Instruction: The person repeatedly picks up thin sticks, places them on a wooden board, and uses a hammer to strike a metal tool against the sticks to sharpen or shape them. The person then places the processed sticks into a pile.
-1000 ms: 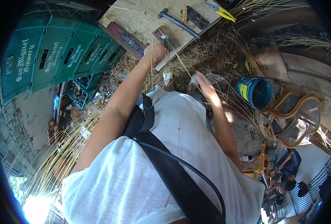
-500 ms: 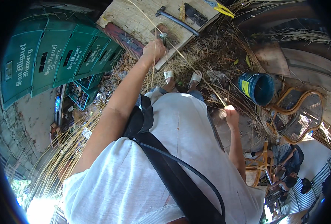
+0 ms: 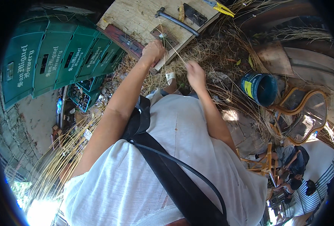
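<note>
A thin pale rattan strip (image 3: 178, 55) runs from a small metal piece (image 3: 162, 36) on the wooden board to my right hand (image 3: 195, 75), whose fingers are closed on it. My left hand (image 3: 154, 50) rests closed at the near edge of the board, just beside the metal piece. Whatever is in its fingers is hidden. The wooden board (image 3: 131, 15) carries a hammer (image 3: 177, 22) lying beyond my hands and a dark reddish plate (image 3: 121, 38) on its left side.
Yellow-handled pliers (image 3: 224, 9) lie at the board's far right corner. Loose rattan shavings (image 3: 216, 52) cover the ground. A dark blue bucket (image 3: 265, 90) and a rattan chair frame (image 3: 306, 116) stand on the right. Green crates (image 3: 23, 62) are stacked left. People (image 3: 291, 162) sit at lower right.
My right hand has moved from the far end of the strip up and left, close to the board. Little strip now shows between it and the metal piece. My left hand stays almost in place.
</note>
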{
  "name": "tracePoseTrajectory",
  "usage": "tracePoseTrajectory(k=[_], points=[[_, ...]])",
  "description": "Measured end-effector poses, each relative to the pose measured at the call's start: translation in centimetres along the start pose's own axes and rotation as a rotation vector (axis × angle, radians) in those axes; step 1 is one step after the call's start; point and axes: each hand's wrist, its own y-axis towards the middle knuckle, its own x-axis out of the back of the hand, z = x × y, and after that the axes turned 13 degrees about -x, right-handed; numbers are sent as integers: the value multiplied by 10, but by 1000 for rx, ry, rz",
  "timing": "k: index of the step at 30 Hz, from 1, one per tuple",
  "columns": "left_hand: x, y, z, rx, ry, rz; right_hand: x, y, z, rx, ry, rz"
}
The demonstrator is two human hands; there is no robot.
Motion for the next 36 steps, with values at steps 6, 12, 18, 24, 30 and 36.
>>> tracePoseTrajectory(k=[6, 12, 18, 24, 30, 36], points=[[8, -8, -11, 16, -18, -15, 184, -164, -183, -297, -184, -110], [5, -4, -11, 38, -29, -5, 98, -46, -65, -261, -818, 178], [1, 1, -1, -21, 39, 38, -27, 66, 34, -178, -171, 241], [-7, -5, -1, 19, 16, -49, 9, 18, -16, 3, -167, 21], [7, -2, 6, -34, -49, -88, 242, -156, -219, -95, -325, -169], [84, -61, -87, -424, -613, -41, 248, -120, 11, -411, -805, 226]])
